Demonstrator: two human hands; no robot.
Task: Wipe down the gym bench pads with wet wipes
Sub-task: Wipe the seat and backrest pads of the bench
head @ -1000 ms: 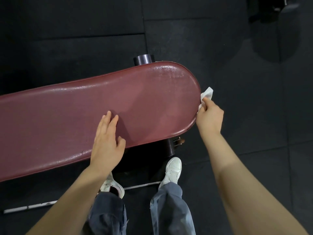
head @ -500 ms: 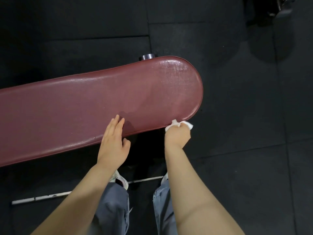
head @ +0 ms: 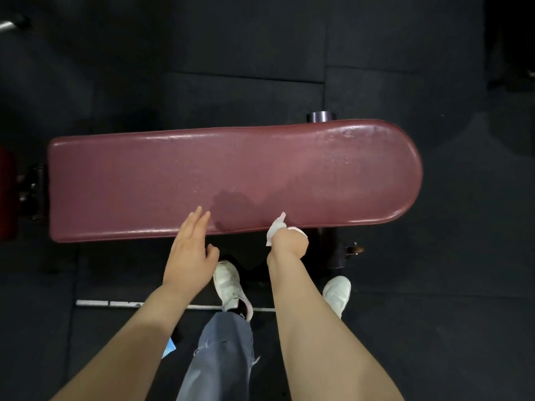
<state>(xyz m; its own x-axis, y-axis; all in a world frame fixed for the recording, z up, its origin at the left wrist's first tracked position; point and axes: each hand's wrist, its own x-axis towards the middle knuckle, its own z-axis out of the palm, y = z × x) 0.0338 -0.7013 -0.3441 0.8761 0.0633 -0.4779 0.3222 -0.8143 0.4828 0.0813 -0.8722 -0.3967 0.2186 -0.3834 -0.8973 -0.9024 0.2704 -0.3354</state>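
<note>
A long maroon bench pad (head: 231,172) lies across the view, its rounded end to the right and its surface shiny with damp patches. My right hand (head: 289,241) is shut on a white wet wipe (head: 275,227) and presses it against the pad's near edge, right of the middle. My left hand (head: 189,250) rests flat at the same near edge, fingers together and stretched out onto the pad, holding nothing.
A second red pad (head: 7,195) and a dark hinge (head: 31,192) adjoin the bench's left end. The bench's dark post (head: 333,250) stands under the right end, near my white shoes (head: 337,293). Black rubber floor tiles (head: 434,285) surround the bench; a white floor line (head: 115,303) runs below.
My right hand has carried the wipe from the pad's rounded right end around to the near edge and leftward along it. The camera has pulled back, showing the whole pad.
</note>
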